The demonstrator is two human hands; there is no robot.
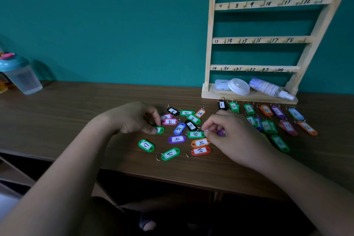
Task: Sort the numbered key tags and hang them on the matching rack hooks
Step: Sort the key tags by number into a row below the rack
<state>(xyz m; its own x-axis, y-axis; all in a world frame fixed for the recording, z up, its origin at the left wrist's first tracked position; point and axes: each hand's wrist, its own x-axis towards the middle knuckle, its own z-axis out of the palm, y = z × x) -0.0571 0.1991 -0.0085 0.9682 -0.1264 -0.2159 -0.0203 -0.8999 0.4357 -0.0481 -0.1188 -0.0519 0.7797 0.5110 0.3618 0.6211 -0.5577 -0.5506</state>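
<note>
A wooden key rack (209,44) leans on the teal wall, its hooks numbered 7 to 24 in view and all bare. Several coloured key tags lie jumbled mid-table, among them green 17 (146,145), green 19 (170,153) and red 23 (200,150). A sorted row starts with black tag 1 (222,105) and runs right; a second row lies below it. My left hand (134,118) touches a small green tag (160,130) with its fingertips. My right hand (229,136) pinches a purple tag (220,132), mostly hidden by my fingers.
On the rack's base shelf (208,95) sit a white earbud case (222,84), a round white lid (239,86) and a lying spray bottle (268,87). A clear cup with a blue lid (21,74) stands far left. The table's front edge (134,172) runs below my hands.
</note>
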